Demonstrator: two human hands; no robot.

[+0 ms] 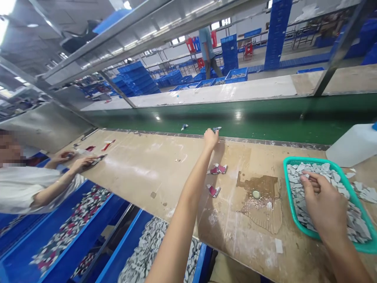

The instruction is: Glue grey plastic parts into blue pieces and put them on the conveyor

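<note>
My left hand point(211, 138) reaches over the near edge of the green belt. Its fingers are closed on a small dark-and-white piece point(217, 129). Another such piece point(184, 127) lies on the belt further left. Above a turquoise basket point(290, 159), my right hand point(326, 198) pinches a flat grey chip point(304, 175); the basket is filled with similar chips point(322, 169). Between my hands, small red-and-grey pieces point(218, 169) lie on the table, with one more piece point(213, 191) just nearer to me.
A white jug point(352, 145) stands behind the basket. Wet cardboard point(265, 208) with a small round cap point(256, 195) lies on the tabletop. At left, a co-worker's hands point(85, 162) handle a piece. Blue bins point(116, 251) of pieces sit below the table edge.
</note>
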